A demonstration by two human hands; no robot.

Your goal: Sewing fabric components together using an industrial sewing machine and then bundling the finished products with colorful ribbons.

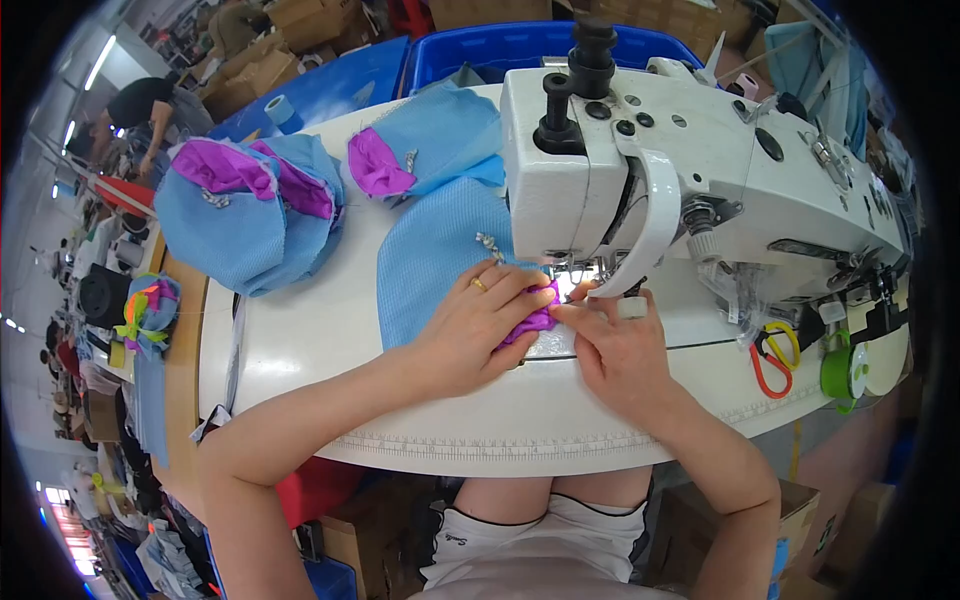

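Observation:
At the white sewing machine (545,200), my left hand (470,325) is closed on a bunched piece of purple fabric (534,320) just left of the lit presser foot area (575,275). My right hand (620,355), fingers bent, grips the right edge of that fabric with its fingertips close below the foot; the exact grip is partly hidden. A blue ribbed fabric panel (425,270) with a small pale cord piece lies under and behind my left hand, running toward the needle.
Blue-and-purple fabric pieces (235,235) are piled left, more (440,130) behind. Red-and-yellow scissors (772,375) and a green reel (842,370) lie right. A blue bin (480,48) stands behind the table (330,420). Another person (140,115) is at the upper left.

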